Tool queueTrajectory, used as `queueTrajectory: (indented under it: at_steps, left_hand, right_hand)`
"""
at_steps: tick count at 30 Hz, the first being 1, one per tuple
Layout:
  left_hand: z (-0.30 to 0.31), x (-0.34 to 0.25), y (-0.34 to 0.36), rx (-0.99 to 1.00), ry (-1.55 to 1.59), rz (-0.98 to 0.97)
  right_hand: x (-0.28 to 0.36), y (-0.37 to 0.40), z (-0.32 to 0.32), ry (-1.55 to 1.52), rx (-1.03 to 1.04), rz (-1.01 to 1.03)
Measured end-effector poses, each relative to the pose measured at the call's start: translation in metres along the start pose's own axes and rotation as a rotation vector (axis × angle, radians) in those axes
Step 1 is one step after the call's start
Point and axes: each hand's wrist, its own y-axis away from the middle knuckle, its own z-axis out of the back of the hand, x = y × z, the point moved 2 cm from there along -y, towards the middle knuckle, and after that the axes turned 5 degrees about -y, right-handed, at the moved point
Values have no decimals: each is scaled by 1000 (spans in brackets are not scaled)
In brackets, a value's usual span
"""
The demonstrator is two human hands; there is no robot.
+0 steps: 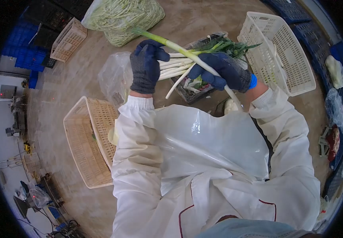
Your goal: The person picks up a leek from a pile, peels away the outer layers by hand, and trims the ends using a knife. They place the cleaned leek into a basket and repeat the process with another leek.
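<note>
1. Fingers [212, 80] of the right hand [231, 70]: closed around the long onion stalk [188, 54], at its pale lower half. A thin white stalk [178, 84] juts out beside these fingertips, pointing down and left.
2. Long axis of the onion stalk: diagonal. Green end lies up and left, past the left hand; white end lies down and right, toward the white apron [211, 137].
3. Left hand [147, 65]: fingers bent, just beside the stalk's green half. Whether they touch it cannot be told. Right hand is the nearer, being in contact.
4. Bunch of white stalks [176, 66]: roughly crosswise between the hands, pale ends meeting the left hand, green leaves [235, 48] beyond the right. Firmness of the left hand's hold on it: cannot tell.
5. Black crate [199, 97]: beneath the bunch, trimmings inside.
6. Farther out: one pale basket [104, 123] at left, another [264, 63] at right. Large bag of green stems [125, 20] lies beyond the left hand.
</note>
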Motion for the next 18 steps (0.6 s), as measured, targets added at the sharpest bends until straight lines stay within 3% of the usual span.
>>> queueTrajectory:
  at_steps: [2,5,8,9,12,15,18]
  left_hand:
    - [-17,25,8,136,642,397]
    - [-32,12,17,347,820,557]
    - [-16,-19,6,345,1026,480]
    - [-12,-25,3,320,1118,584]
    - [-9,-21,4,213,829,270]
    - [1,-22,4,169,263,234]
    - [6,-6,4,2,272,330]
  right_hand:
    - [3,2,-3,-20,29,8]
    - [-1,-2,3,67,-155,-7]
    - [-5,-5,10,183,-180,48]
    - [-11,-9,14,202,-184,45]
    - [-31,-15,21,219,-223,163]
    - [-36,-15,21,171,-138,170]
    - [-26,-15,21,266,-121,160]
